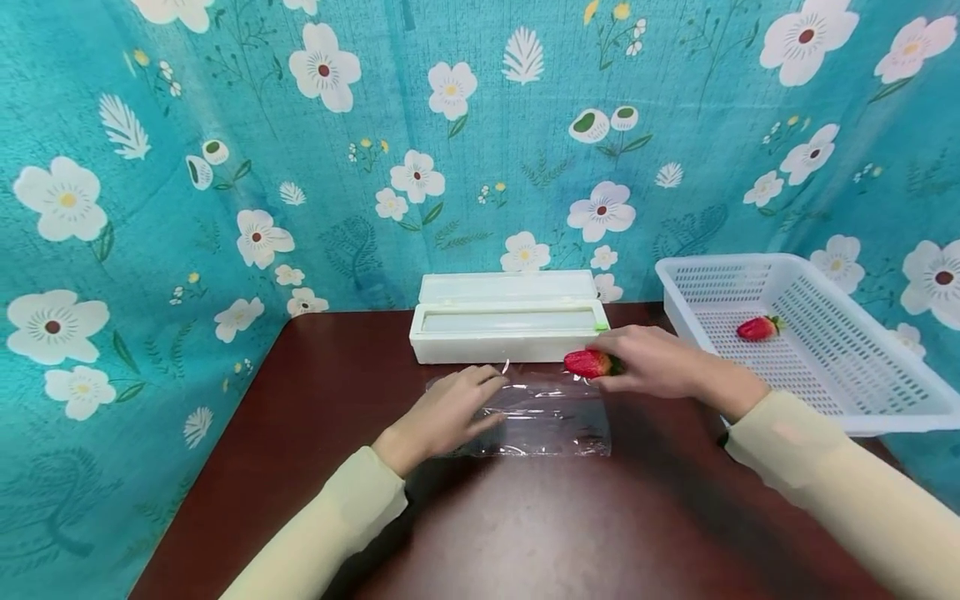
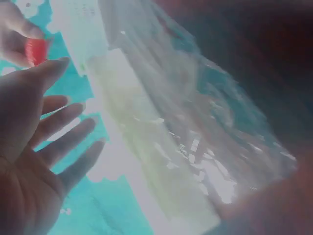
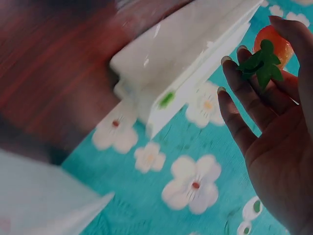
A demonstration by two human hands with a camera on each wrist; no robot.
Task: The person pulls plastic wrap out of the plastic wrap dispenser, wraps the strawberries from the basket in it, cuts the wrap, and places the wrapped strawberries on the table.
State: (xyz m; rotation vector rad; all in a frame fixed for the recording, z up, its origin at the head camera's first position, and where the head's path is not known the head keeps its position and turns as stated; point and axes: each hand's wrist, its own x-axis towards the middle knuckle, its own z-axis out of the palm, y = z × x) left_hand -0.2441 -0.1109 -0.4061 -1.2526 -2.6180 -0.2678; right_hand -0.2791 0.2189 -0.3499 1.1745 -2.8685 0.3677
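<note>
My right hand (image 1: 648, 362) pinches a red strawberry (image 1: 587, 363) by its leafy end, above the right part of a clear plastic film sheet (image 1: 551, 417). In the right wrist view its green leaves (image 3: 264, 66) face the palm. My left hand (image 1: 448, 412) hovers at the film's left side with fingers spread; in the left wrist view its palm (image 2: 29, 147) holds nothing. Whether its fingertips touch the film cannot be told. Behind the film stands a long white box (image 1: 510, 346) with its lid (image 1: 506, 287) raised.
At the right stands a white plastic basket (image 1: 682, 304) with another strawberry (image 1: 759, 328) in it. A green tab (image 1: 601, 327) sits at the box's right end. The dark brown table (image 1: 510, 533) meets a teal floral cloth (image 1: 360, 208) at the back.
</note>
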